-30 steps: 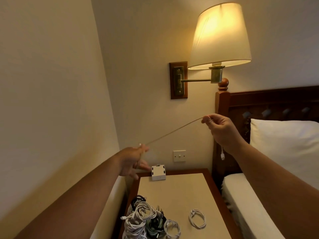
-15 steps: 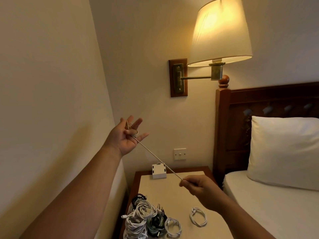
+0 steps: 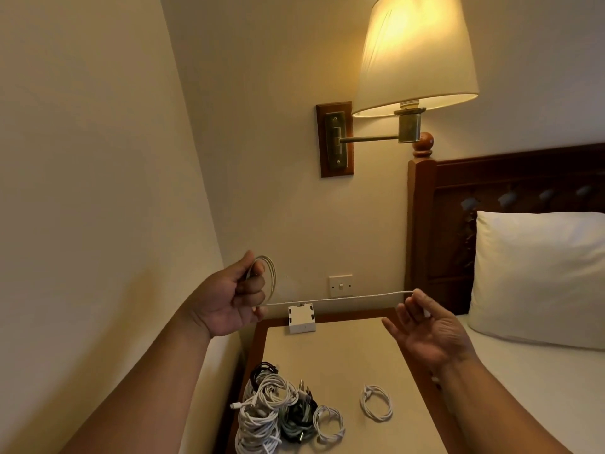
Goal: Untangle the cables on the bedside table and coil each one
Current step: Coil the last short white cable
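Progress looks early: at mid-frame the left hand [image 3: 235, 299] grips a few loops of one cable [image 3: 360, 295], the right hand [image 3: 429, 329] pinches its taut tail, other fingers [image 3: 393, 329] spread, while a finished coil [image 3: 376, 403] lies on the desk [image 3: 343, 355] and a tangled pile [image 3: 271, 411] at lower centre waits.

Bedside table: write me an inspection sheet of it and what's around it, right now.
Surface: bedside table, light top, wood edge.
Job's things: white cable in the air; tangled pile at near left; coiled cable lying apart to its right.
Clutter: white box at the back edge.
Hands: left hand grips the cable's loops; right hand pinches its far end.
Cables: one strand taut between the hands.
Surroundings: lit wall lamp, wall switch, headboard, pillow.
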